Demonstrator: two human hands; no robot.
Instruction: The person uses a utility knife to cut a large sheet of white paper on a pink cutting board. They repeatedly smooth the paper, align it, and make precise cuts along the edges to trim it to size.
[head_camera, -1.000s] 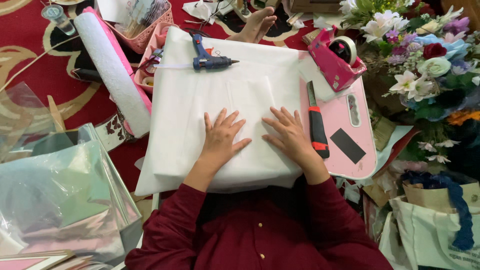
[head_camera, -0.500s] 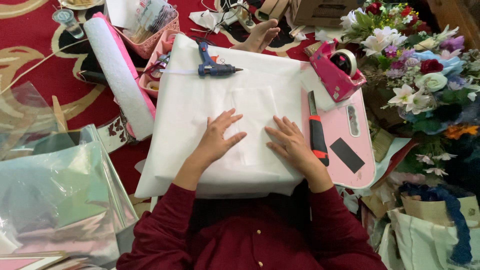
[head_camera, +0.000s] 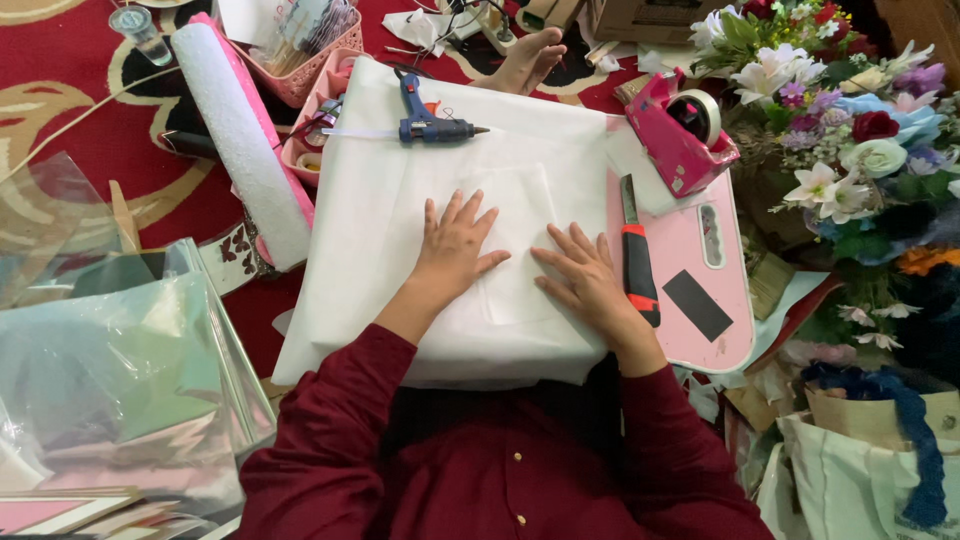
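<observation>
Head view, only one we have: we see a large sheet of white paper (head_camera: 420, 190), matte, soft and fabric-like with faint fold creases, draped over a pink tray table (head_camera: 715, 345) so the paper's near edge hangs toward the person's lap. A smaller white rectangle sits layered in the middle of the sheet, edges barely visible under the palms. Left hand (head_camera: 452, 245) lies flat on the paper, fingers spread wide, gripping nothing, just pressing down. Right hand (head_camera: 588, 280) same: palm down, fingers fanned, holding nothing, resting on the sheet just beside the left with a small gap between the thumbs. Dark red sleeves, smooth cloth, buttons down the front. Just right of the right hand, on bare glossy pink plastic, lies a utility knife (head_camera: 634, 255) with orange and black grip, blade pointing away. Beyond it a pink tape dispenser (head_camera: 685, 135), blocky, with a pale tape roll. Blue glue gun (head_camera: 425, 115) rests on the far edge of the paper, nozzle pointing right. A white foam-textured roll (head_camera: 240, 135) lies left of the sheet on red patterned carpet. Shiny clear cellophane sheets (head_camera: 110, 380) are stacked lower left. Artificial flowers (head_camera: 850, 120), mixed colours, are bunched far right.
</observation>
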